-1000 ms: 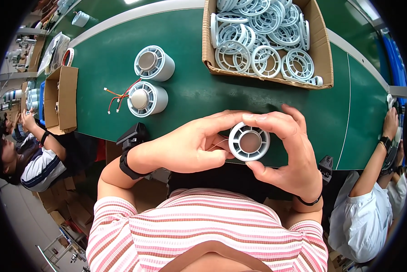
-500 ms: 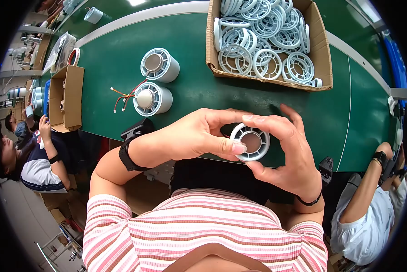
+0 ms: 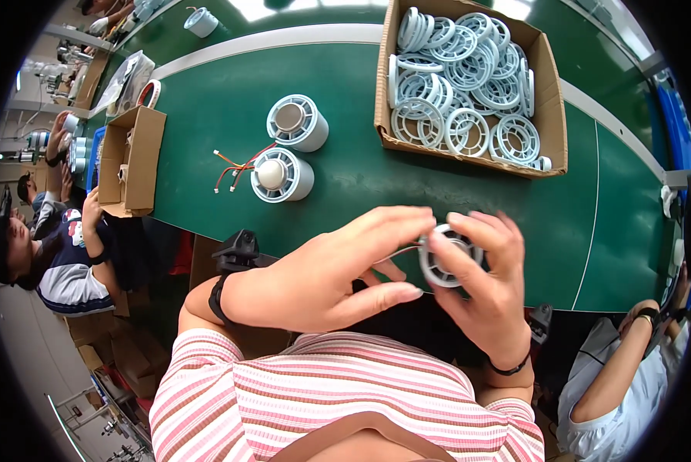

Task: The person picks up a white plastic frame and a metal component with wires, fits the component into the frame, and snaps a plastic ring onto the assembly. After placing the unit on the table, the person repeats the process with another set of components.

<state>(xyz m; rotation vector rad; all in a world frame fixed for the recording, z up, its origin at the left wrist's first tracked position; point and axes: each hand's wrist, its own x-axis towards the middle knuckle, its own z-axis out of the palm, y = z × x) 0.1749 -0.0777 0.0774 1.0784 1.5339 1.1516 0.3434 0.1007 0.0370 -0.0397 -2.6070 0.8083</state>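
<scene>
Your right hand (image 3: 485, 291) grips the spoked ring (image 3: 436, 275).
Lies just rightward of your left hand (image 3: 326, 279) (grip there unclear).

Rings (image 3: 472, 85) fill a carton (image 3: 551, 108) on the table (image 3: 353, 181); left of it, one cylinder (image 3: 307, 131) stands behind another (image 3: 298, 183); before it, the right hand (image 3: 488, 289) holds a round part (image 3: 436, 269).

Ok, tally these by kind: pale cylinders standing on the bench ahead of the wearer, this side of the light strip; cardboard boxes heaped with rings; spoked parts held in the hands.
Cylinder with flat grey centre: 1
Cylinder with pale domed centre: 1
Heaped cardboard box: 1
Spoked round part, in the right hand: 1
Total: 4
</scene>
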